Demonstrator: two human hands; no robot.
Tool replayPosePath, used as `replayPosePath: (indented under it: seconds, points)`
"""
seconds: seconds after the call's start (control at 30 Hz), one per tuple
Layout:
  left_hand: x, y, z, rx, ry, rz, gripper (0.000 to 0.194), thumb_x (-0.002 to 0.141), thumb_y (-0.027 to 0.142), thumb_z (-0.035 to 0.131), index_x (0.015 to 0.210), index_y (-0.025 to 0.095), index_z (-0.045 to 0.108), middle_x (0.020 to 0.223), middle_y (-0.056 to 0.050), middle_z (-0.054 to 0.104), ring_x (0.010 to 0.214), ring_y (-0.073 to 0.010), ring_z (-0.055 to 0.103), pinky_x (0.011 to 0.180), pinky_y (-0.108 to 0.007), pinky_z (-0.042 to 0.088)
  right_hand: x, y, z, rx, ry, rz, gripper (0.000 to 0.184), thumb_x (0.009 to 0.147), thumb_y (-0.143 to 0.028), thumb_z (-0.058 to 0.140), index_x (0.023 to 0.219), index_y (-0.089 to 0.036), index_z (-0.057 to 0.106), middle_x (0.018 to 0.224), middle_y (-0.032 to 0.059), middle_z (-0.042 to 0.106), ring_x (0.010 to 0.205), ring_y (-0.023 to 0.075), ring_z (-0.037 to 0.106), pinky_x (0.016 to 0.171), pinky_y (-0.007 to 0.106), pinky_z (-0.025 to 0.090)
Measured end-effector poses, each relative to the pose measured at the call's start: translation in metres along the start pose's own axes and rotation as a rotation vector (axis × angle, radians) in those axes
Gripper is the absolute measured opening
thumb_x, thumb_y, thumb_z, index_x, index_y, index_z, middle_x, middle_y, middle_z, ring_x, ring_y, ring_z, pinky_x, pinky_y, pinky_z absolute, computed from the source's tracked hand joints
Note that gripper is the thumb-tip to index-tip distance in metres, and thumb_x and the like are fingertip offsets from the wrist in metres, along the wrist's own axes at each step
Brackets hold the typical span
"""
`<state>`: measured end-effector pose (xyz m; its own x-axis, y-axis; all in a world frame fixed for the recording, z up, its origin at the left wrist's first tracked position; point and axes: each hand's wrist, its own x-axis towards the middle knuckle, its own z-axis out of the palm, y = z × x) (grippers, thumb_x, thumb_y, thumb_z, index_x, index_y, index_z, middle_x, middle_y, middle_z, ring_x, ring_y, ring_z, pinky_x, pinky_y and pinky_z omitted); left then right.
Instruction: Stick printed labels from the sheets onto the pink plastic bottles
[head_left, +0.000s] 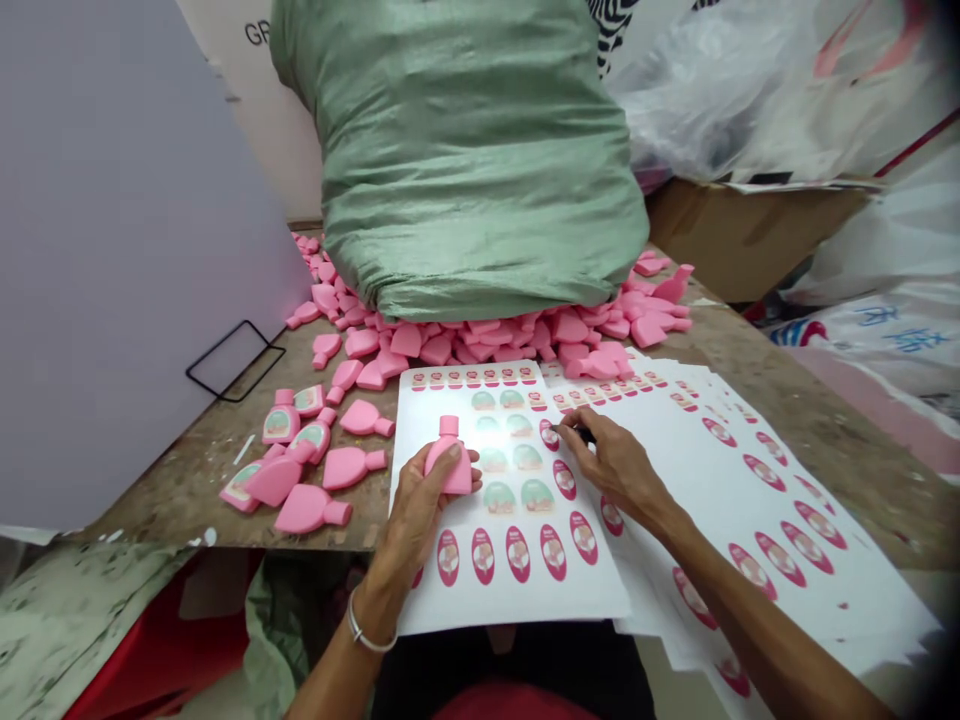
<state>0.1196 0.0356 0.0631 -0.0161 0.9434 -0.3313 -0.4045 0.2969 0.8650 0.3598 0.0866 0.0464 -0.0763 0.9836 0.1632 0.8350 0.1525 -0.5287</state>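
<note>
My left hand (pixel 417 512) is closed around a pink toy bottle (pixel 448 462), cap end up, over a white sticker sheet (pixel 465 600). My right hand (pixel 616 462) rests at the sheet's right side, its fingers pinching a small dark tool (pixel 586 434) whose kind I cannot make out. Just by those fingertips is an oval pink sticker (pixel 550 434). Green-and-cream stickers (pixel 528 457) fill the middle of the sheet, and a row of pink ovals (pixel 517 555) runs along its bottom. More sticker sheets (pixel 675 480) lie fanned out under my right forearm.
Several loose pink bottles (pixel 354 467) lie to the left, some bearing green labels (pixel 279 424). A big green sack (pixel 480 170) stands behind a heap of pink bottles (pixel 480 345). A black wire frame (pixel 234 362) sits by the grey panel (pixel 135 250); a cardboard box (pixel 742 235) is at right.
</note>
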Motion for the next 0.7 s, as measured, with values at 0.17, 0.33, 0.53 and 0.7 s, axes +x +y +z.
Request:
replayPosePath:
  seconds: [0.17,0.33,0.53,0.7]
  points:
    - [-0.005,-0.002,-0.001,0.010,0.030,-0.004,0.037,0.077,0.043,0.070,0.097,0.012,0.065,0.100,-0.013,0.069,0.074,-0.0170,0.067,0.071,-0.030,0.057,-0.014,-0.010,0.007,-0.091,0.016,-0.105,0.015,0.089,-0.035,0.047,0.088,-0.023,0.057,0.079,0.0026,0.066,0.072,0.0192,0.059,0.070,0.033,0.041]
    - [-0.016,-0.015,0.014,0.076,-0.072,-0.052,0.038,0.078,0.045,0.068,0.095,0.011,0.063,0.102,-0.015,0.068,0.074,-0.0193,0.069,0.069,-0.030,0.056,-0.034,-0.011,0.008,-0.147,0.022,-0.226,0.013,0.090,-0.030,0.049,0.087,-0.021,0.059,0.082,0.0038,0.068,0.076,0.0194,0.058,0.072,0.034,0.037]
    - [-0.025,-0.031,0.033,0.180,-0.154,-0.101,0.045,0.081,0.050,0.062,0.105,0.012,0.059,0.083,-0.011,0.069,0.073,-0.0236,0.071,0.059,-0.026,0.055,-0.052,-0.012,0.010,-0.242,0.095,-0.332,0.016,0.091,-0.028,0.050,0.087,-0.018,0.062,0.078,0.0054,0.067,0.075,0.0190,0.058,0.071,0.033,0.033]
    - [-0.024,-0.036,0.035,0.214,-0.141,-0.048,0.044,0.083,0.051,0.059,0.107,0.015,0.058,0.090,-0.010,0.066,0.082,-0.0257,0.071,0.061,-0.027,0.056,-0.054,-0.008,0.012,-0.235,0.102,-0.332,0.017,0.091,-0.026,0.051,0.081,-0.018,0.062,0.073,0.0045,0.065,0.073,0.0181,0.057,0.070,0.033,0.033]
